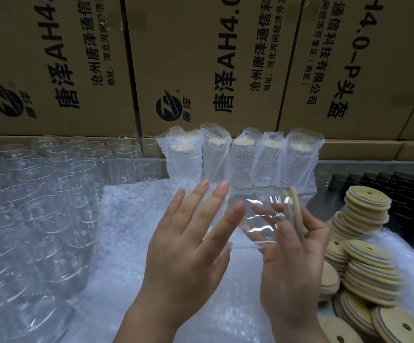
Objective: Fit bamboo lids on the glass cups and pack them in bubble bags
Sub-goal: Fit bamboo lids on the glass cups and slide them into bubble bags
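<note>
A clear glass cup point(255, 216) lies sideways in mid-air between my hands, with a bamboo lid point(296, 214) on its right end. My right hand point(292, 266) grips the lidded end, fingers curled round the glass and the lid's edge. My left hand point(188, 243) is flat, fingers straight and spread, with its palm at the cup's base on the left. A layer of bubble bags point(131, 219) covers the table under both hands.
Several packed cups in bubble bags point(238, 157) stand in a row at the back. Rows of bare glass cups point(32, 206) fill the left. Stacks of bamboo lids point(366, 256) lie at the right, beside a black tray point(413, 194). Cardboard boxes point(201, 58) wall off the back.
</note>
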